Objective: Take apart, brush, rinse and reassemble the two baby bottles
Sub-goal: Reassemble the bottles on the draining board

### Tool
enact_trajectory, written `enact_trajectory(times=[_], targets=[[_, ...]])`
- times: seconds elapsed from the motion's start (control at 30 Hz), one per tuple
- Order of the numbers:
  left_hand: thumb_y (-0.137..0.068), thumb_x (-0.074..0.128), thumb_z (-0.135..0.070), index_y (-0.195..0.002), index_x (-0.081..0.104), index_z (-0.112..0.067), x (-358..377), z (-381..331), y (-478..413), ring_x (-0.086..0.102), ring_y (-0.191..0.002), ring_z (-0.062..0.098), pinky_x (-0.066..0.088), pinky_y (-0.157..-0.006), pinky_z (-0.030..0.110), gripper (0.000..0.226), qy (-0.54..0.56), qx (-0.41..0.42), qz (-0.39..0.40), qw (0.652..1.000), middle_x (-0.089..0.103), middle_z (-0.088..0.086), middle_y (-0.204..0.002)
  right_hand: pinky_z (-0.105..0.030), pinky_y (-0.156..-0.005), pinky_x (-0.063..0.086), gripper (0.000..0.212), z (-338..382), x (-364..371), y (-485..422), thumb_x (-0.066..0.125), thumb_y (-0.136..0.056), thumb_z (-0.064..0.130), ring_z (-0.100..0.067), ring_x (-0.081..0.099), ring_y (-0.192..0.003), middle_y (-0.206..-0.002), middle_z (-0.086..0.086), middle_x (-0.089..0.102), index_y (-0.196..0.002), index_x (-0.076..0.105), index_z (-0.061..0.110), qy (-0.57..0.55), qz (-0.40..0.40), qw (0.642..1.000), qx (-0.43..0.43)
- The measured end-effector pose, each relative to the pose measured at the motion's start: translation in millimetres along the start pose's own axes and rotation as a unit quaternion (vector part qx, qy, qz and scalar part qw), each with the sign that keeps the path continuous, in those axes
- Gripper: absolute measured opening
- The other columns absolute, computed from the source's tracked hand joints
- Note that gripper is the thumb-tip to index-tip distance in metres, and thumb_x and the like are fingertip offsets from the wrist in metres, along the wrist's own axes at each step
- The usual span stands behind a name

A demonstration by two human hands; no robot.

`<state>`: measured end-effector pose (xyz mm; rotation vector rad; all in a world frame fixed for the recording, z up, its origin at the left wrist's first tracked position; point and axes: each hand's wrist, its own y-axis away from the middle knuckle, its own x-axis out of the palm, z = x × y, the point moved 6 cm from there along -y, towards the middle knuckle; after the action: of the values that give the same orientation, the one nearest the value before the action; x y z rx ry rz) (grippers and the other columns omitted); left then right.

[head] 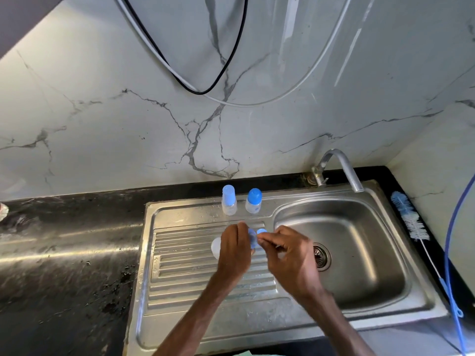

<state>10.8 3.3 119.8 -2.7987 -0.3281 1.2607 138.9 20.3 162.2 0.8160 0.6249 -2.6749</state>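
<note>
Bottle piece (253, 238) pinched by left hand (234, 250), right hand (289, 254), over sink (180, 268)

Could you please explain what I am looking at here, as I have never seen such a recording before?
No machine is involved: this single picture comes from a camera worn on a person's head, looking down at their two bare hands. The left hand and the right hand meet above the ribbed draining board of a stainless steel sink, pinching small pale blue plastic parts between them; they are too blurred to identify. Behind stand two small clear baby bottles: the bottle with a tall pale blue cap and the bottle with a rounded darker blue cap. A long bottle brush with blue and white bristles lies right of the sink.
</note>
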Motion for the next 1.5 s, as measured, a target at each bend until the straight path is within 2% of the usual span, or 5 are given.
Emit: enact_trajectory(times=[0.23,0.6,0.87,1.1,1.5], targets=[[-0.083,0.08,-0.001,-0.103,0.063,0.01,16.1,13.4,7.7,0.063,-0.095,0.038,0.041,-0.075,0.033,0.029,-0.036,-0.092,0.007,0.995,0.066,0.023,-0.099,-0.031,-0.048,0.054,0.03,6.3,10.9,25.5,0.084,-0.077,-0.009,-0.016,0.061,-0.062,-0.076,-0.002,0.064,-0.1,0.082,0.009,0.122,-0.04,0.989,-0.072],[-0.045,0.102,-0.006,-0.079,0.07,0.004,4.9,5.5,8.0,0.069,-0.058,0.024,0.057,-0.054,0.029,0.049,-0.063,0.112,-0.061,0.99,0.07,0.014,-0.071,-0.018,-0.061,0.057,0.036,-30.1,18.9,-4.0,0.089,-0.077,0.003,-0.007,0.069,-0.068,-0.081,-0.004,0.072,-0.101,0.082,0.03,-0.149,0.047,0.98,0.121],[-0.107,0.043,-0.015,-0.069,0.045,-0.02,19.3,26.3,-0.8,0.053,-0.073,0.004,0.038,-0.063,0.014,0.038,0.173,-0.264,-0.1,0.944,0.052,-0.002,-0.073,-0.032,-0.041,0.049,0.031,-19.1,23.7,9.2,0.085,-0.081,-0.001,-0.014,0.055,-0.053,-0.075,0.002,0.061,-0.107,0.082,0.015,0.07,-0.074,0.993,-0.053],[-0.065,0.096,-0.017,-0.08,0.074,0.0,22.2,18.9,-0.2,0.065,-0.058,0.02,0.055,-0.054,0.029,0.032,-0.058,0.061,-0.065,0.994,0.067,0.012,-0.069,-0.02,-0.066,0.06,0.019,-55.5,23.9,-16.2,0.088,-0.078,0.004,-0.002,0.074,-0.069,-0.079,0.008,0.078,-0.095,0.084,0.012,-0.15,0.068,0.979,0.119],[-0.072,0.092,-0.033,-0.118,0.072,0.006,33.2,39.2,6.1,0.067,-0.057,0.018,0.056,-0.049,0.027,0.063,-0.138,0.059,0.075,0.986,0.069,0.009,-0.071,-0.042,-0.066,0.066,0.043,-90.2,64.8,19.5,0.092,-0.078,0.018,-0.015,0.078,-0.091,-0.115,0.014,0.077,-0.116,0.077,0.03,-0.226,0.173,0.93,0.235]])
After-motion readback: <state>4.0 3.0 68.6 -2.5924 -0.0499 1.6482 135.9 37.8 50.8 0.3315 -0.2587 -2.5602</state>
